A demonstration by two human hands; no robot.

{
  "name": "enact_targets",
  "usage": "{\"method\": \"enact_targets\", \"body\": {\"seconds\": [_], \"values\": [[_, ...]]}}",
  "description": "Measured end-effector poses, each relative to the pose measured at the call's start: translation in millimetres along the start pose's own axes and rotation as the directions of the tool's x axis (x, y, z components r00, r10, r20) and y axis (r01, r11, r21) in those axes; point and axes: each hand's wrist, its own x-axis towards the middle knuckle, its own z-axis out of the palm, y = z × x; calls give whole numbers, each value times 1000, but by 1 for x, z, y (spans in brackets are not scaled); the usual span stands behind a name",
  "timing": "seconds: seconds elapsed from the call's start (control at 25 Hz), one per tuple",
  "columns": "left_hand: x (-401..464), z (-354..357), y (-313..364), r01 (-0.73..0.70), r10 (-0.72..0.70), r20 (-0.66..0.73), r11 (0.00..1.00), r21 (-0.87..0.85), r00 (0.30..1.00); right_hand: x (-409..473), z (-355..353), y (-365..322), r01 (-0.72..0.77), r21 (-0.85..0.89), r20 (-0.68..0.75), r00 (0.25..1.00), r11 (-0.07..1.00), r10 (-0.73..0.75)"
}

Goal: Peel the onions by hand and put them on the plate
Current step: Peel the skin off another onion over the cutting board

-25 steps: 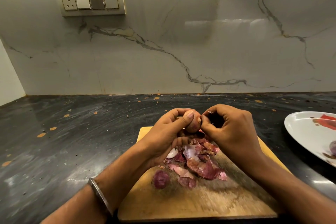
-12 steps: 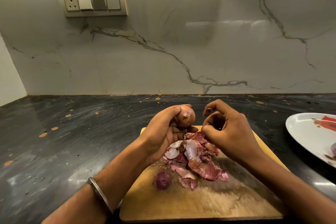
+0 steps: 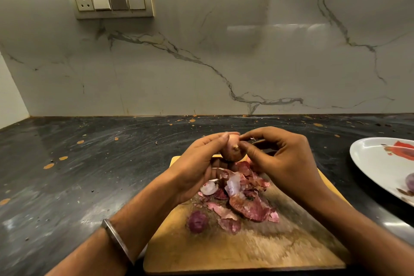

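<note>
A small pinkish onion (image 3: pixel 233 151), root end toward the camera, sat held between both hands' fingertips above the peels.

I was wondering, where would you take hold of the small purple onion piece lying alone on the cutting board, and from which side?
Pinch the purple onion piece across its rounded flanks, coming from above. It lies low on the cutting board, clear of the peel pile on its near-left edge, so probably nothing blocks fingertips there. Both the left hand and right hand are busy with the onion.

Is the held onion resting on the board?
No: both hands, left and right, hold the onion in the air above the board.
</note>
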Motion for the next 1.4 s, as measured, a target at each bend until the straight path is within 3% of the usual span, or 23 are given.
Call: {"method": "enact_targets", "body": {"seconds": [0.08,0.24,0.44,1.0,1.2,1.4], "values": [[-1,0,2,23,-22,42,1000,-15,999,2,-2,2,-10,1,-3,1000,1000,10],[0,-1,0,-16,16,-11,998,53,1000,3,-4,4,-27,25,-5,1000,999,27],[0,-2,-2,-28,31,-26,992,122,999,1,-3,-1,92,-109,21,996,990,-90],[2,5,-10,-8,8,-14,1000,-19,1000,-1,3,-3,175,-323,36,984,930,-173],[3,3,-9,-3,2,-19,999,-40,1000,0,4,1,92,-233,-61,992,968,-109],[4,-1,-6,-8,7,-15,997,-80,1000,-1,5,3,-9,-22,-20,1000,1000,8]]}}
